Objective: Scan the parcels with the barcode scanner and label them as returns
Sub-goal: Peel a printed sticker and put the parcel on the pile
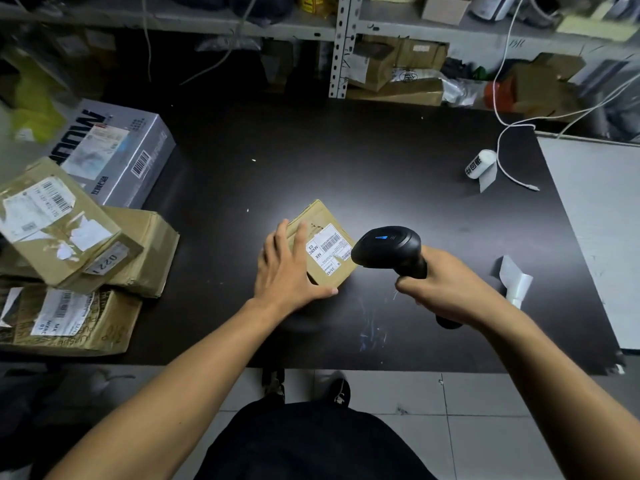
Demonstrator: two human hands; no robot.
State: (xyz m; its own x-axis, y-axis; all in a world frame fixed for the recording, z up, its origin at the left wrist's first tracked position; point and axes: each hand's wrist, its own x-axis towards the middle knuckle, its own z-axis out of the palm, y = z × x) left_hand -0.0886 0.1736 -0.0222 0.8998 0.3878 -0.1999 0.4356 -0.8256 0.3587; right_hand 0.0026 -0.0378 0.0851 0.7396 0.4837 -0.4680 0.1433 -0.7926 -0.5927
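Your right hand (pixel 446 285) grips the handle of a black handheld barcode scanner (pixel 389 249), fingers wrapped tight, its head with a small blue light aimed down at the white shipping label (pixel 327 249) on a small brown cardboard parcel (pixel 323 244). Your left hand (pixel 285 268) lies flat on that parcel's near left side, fingers straight and spread, thumb stretched along its front edge. The parcel sits near the middle of the dark tabletop (pixel 346 161), turned at an angle, and the scanner's head hovers just beside its right corner.

To the left, a stack of worn brown cardboard boxes (pixel 79 251) with torn white labels crowds the table's edge, the top one tilted, and a grey printed carton (pixel 117 150) with a barcode lies behind them. On the far right side of the table a white roll of labels (pixel 479 164) lies on its side beside a white cable (pixel 505 150) that trails down from the grey metal shelving (pixel 341 46) at the back. A loose curl of white label backing paper (pixel 514 280) rests just beyond your right wrist, near a pale grey board (pixel 599 220) that covers the table's right end
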